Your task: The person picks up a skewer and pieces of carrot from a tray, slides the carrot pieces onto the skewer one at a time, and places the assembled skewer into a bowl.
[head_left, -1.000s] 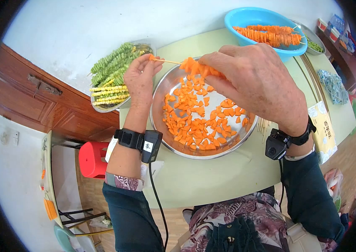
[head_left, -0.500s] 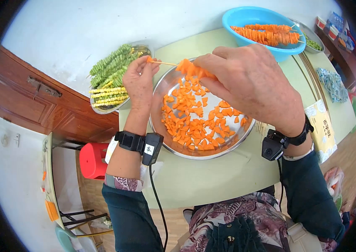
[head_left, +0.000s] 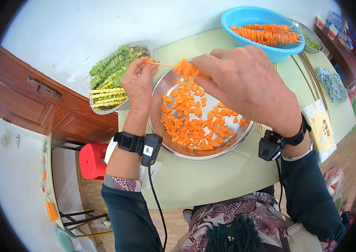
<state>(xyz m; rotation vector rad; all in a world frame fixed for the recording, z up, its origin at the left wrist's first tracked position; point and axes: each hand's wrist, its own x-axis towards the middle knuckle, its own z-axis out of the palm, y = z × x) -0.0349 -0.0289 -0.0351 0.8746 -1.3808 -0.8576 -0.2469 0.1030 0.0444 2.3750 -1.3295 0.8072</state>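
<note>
My left hand (head_left: 139, 82), fingers pinched, holds an orange carrot piece (head_left: 148, 61) at the tip of a thin wooden skewer (head_left: 165, 64). My right hand (head_left: 247, 82) is closed around the skewer's other part, where carrot slices (head_left: 186, 68) are threaded close together; its fingertips are partly hidden behind the back of the hand. Both hands are above a round metal basin (head_left: 205, 156), in which many loose carrot pieces (head_left: 195, 126) lie scattered.
A blue basin (head_left: 228, 19) with carrot skewers (head_left: 270, 37) stands at the back right. At the left, a tray (head_left: 104, 111) holds green and yellow skewers (head_left: 110, 67). A yellow packet (head_left: 320, 130), a patterned cloth (head_left: 332, 84) and long sticks (head_left: 310, 77) lie on the right.
Both hands keep their grip with little movement. The threaded carrot slices and my right hand are very slightly further left, and the whole view has shifted a little.
</note>
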